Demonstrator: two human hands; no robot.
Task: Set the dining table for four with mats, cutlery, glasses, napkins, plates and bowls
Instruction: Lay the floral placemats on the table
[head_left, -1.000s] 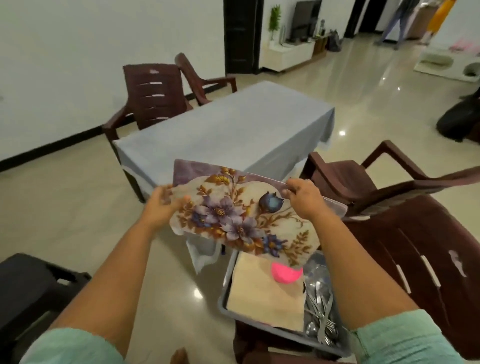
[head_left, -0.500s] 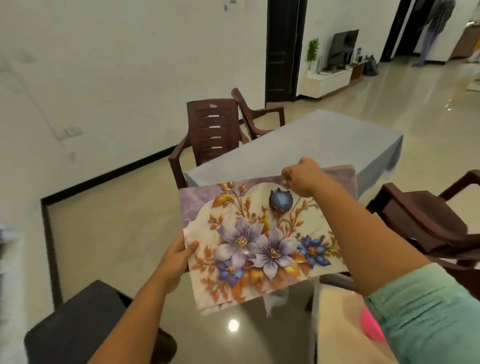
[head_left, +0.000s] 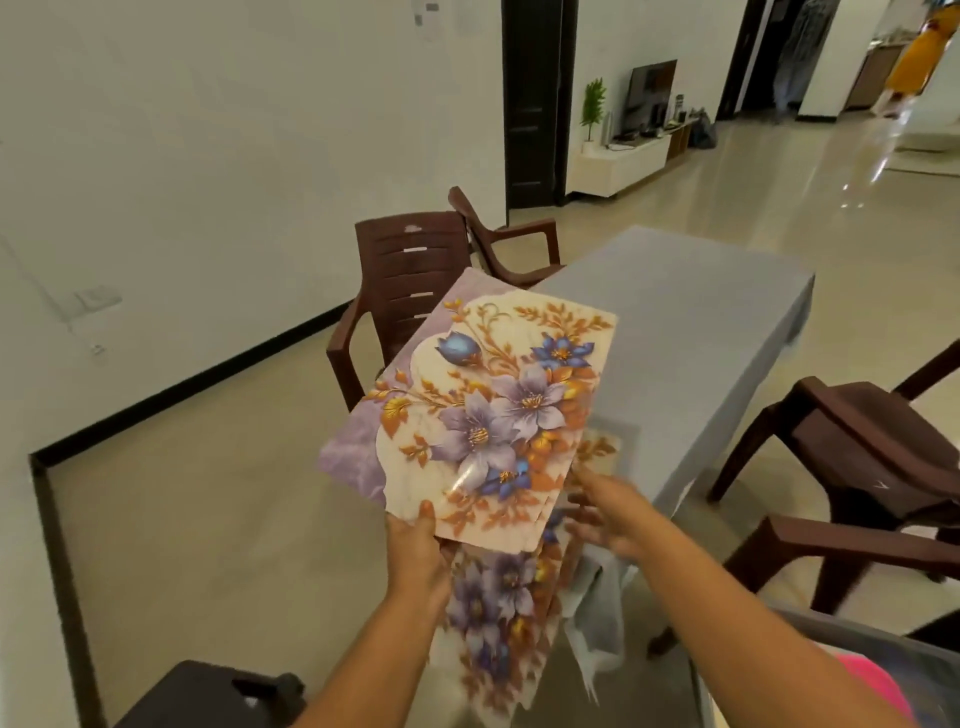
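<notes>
A stack of floral place mats (head_left: 488, 415), cream and purple with orange leaves, is held fanned out above the near end of the table (head_left: 701, 322), which is covered by a grey cloth. My left hand (head_left: 415, 556) pinches the stack's near edge, thumb on top. One mat (head_left: 498, 603) droops down beneath the stack, blurred. My right hand (head_left: 597, 514) is at the stack's right edge with its fingers apart. It is blurred, and any hold on a lower mat is unclear.
Two brown plastic chairs (head_left: 410, 291) stand at the table's left side and another brown chair (head_left: 857, 452) at its right. A grey bin (head_left: 883, 649) holding a pink object (head_left: 878, 686) sits at bottom right. A black stool (head_left: 208, 696) is at bottom left.
The mats have turned from lying sideways to pointing away from me. My right hand left the far edge and came to the near right edge. A lower mat now hangs down.
</notes>
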